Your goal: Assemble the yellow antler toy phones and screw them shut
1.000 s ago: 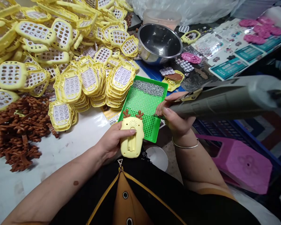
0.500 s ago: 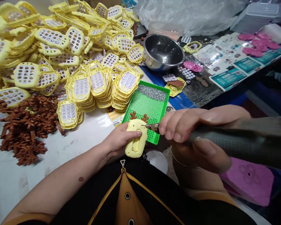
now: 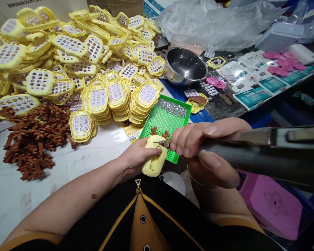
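Note:
My left hand grips a yellow toy phone with brown antlers, its back with the battery recess facing up and my thumb lying across it. Wrapped round a dark electric screwdriver is my right hand. The screwdriver's thin bit crosses the upper part of the toy's back; its tip appears to be at the upper left area, though contact is hard to tell. Behind the toy lies a green perforated tray with a heap of small metal screws at its far end.
Stacked yellow phone halves stand left of the tray, with a larger loose pile behind. Brown antler pieces are heaped at left. A steel bowl stands beyond the tray. A pink stool is at lower right.
The screwdriver has swung in from the right, its bit coming to the toy's upper right and then across toward its upper left. My left hand keeps hold of the toy, now tilted slightly.

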{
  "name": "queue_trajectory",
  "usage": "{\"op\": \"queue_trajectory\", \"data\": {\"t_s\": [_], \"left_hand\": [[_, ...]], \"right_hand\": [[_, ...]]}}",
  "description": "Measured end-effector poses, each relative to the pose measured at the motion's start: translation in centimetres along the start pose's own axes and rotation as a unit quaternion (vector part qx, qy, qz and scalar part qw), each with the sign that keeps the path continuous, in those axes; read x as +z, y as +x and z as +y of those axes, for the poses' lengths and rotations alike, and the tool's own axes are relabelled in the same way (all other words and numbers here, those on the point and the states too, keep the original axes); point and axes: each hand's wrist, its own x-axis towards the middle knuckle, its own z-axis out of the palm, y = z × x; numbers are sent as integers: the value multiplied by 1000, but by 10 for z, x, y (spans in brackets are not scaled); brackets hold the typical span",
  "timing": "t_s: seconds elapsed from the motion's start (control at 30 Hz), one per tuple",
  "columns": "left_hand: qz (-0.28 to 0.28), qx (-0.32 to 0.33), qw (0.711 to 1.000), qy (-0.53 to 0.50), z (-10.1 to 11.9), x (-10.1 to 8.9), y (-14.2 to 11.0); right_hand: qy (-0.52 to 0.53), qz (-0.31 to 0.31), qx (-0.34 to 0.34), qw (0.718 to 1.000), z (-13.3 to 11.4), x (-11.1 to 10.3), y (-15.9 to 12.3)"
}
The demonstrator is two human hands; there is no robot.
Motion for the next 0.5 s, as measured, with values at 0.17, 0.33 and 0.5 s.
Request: {"op": "queue_trajectory", "data": {"t_s": [0.17, 0.33, 0.5], "left_hand": [[13, -13, 1000, 14, 1, 1, 0], [18, -27, 999, 27, -2, 3, 1], [0, -28, 999, 36, -2, 4, 1]], "right_hand": [[-13, -43, 48, 998, 10, -4, 0], [9, -100, 62, 993, 19, -9, 1], [49, -78, 43, 995, 19, -10, -2]]}}
